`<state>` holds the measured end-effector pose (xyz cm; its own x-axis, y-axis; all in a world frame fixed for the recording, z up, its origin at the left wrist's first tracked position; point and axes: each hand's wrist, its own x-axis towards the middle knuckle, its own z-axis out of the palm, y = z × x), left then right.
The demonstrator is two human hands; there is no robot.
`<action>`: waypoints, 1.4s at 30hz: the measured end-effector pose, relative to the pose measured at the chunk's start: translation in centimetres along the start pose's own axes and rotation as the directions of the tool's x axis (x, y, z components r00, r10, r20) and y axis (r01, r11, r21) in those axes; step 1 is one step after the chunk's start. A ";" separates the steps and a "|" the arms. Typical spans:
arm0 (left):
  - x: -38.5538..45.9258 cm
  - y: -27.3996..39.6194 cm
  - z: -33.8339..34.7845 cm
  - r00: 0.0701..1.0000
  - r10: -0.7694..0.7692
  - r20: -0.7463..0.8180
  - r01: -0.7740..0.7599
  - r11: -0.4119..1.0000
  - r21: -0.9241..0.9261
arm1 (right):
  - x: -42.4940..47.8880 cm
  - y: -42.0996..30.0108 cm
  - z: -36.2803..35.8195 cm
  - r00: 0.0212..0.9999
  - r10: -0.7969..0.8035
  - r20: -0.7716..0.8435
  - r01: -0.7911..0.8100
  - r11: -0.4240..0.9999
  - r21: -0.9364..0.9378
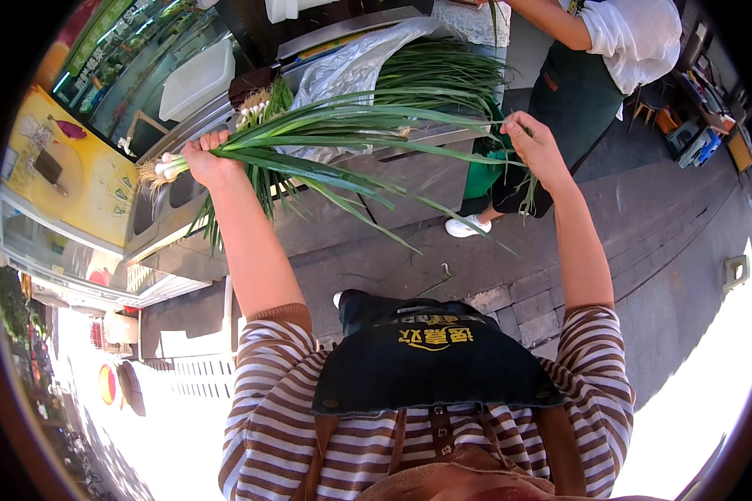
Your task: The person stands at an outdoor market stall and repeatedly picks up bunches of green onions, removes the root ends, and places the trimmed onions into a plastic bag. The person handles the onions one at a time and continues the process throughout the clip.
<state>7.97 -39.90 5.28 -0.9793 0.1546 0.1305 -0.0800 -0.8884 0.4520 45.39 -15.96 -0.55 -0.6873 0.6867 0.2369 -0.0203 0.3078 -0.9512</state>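
Observation:
My left hand (pixel 212 161) grips a bunch of green scallions (pixel 326 134) just above its white bulbs (pixel 172 166), with the pale roots sticking out to the left. The long leaves fan out to the right over the counter edge. At their tips, my right hand (pixel 534 145) pinches some leaf ends, and a few limp strands (pixel 529 195) hang below it. Behind the bunch, a larger heap of scallions (pixel 438 75) lies on the counter, partly under a clear plastic bag (pixel 341 87). More white bulbs (pixel 255 114) show at the heap's left end.
A metal sink counter (pixel 407 166) runs before me, with a tap (pixel 126 145) and a white plastic tub (pixel 197 81) at left. A green bin (pixel 484 178) stands beneath the counter's right end. Close by on the right is a co-worker in a dark apron (pixel 573 106). Leaf scraps (pixel 442 275) lie on the floor.

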 end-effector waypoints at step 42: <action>3.7 0.0 -2.6 0.995 0.051 -0.088 -0.044 0.996 0.078 | -2.7 2.9 0.6 0.947 0.319 -0.027 -0.275 0.855 0.439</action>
<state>3.86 -40.49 3.49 -0.9946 0.0707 0.0757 -0.0219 -0.8578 0.5136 46.77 -17.30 -4.11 -0.6377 0.7668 -0.0734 -0.1473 -0.2150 -0.9654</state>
